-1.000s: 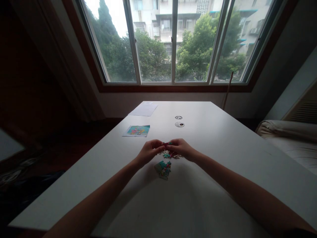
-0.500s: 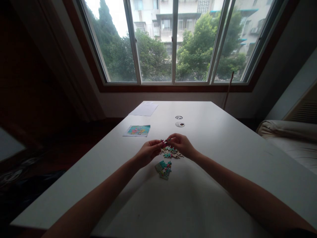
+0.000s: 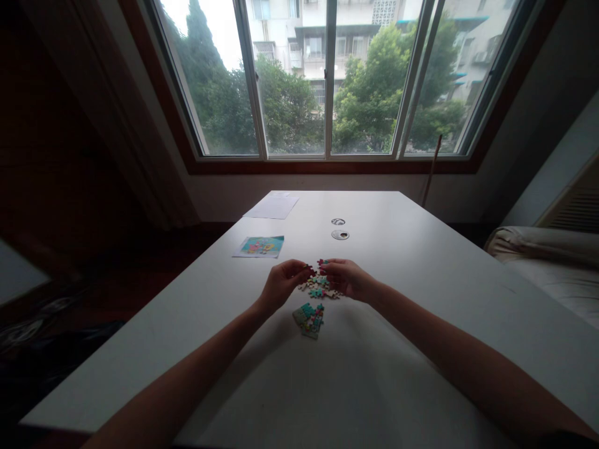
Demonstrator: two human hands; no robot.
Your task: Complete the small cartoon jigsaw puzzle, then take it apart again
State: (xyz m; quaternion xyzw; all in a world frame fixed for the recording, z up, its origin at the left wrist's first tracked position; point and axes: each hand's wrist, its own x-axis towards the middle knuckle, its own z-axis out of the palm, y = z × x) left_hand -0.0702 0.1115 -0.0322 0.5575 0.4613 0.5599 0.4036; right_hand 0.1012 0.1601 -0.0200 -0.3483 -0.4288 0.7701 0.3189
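My left hand (image 3: 282, 282) is closed in a pinch on a dark red jigsaw puzzle piece (image 3: 309, 269). Facing it, my right hand (image 3: 347, 277) pinches another reddish jigsaw puzzle piece (image 3: 322, 266). A narrow gap separates the two pieces, both held above the table. Below the fingers lies a loose pile of puzzle pieces (image 3: 320, 291), some turquoise, some bare wood-coloured, partly covered by my right hand. Closer to me sits a joined section of the puzzle (image 3: 309, 320), green and turquoise with a jagged edge.
The white table (image 3: 384, 374) stretches toward the window. On its left lie a colourful cartoon picture sheet (image 3: 260, 246) and a white paper (image 3: 272, 207). Two round printed discs, a nearer one (image 3: 340, 235) and a farther one (image 3: 337, 221), lie beyond my hands. A pale sofa (image 3: 528, 255) stands at right.
My hands have drawn slightly apart, and the pieces that were together between my fingers now show a gap. The joined section has stayed in place.
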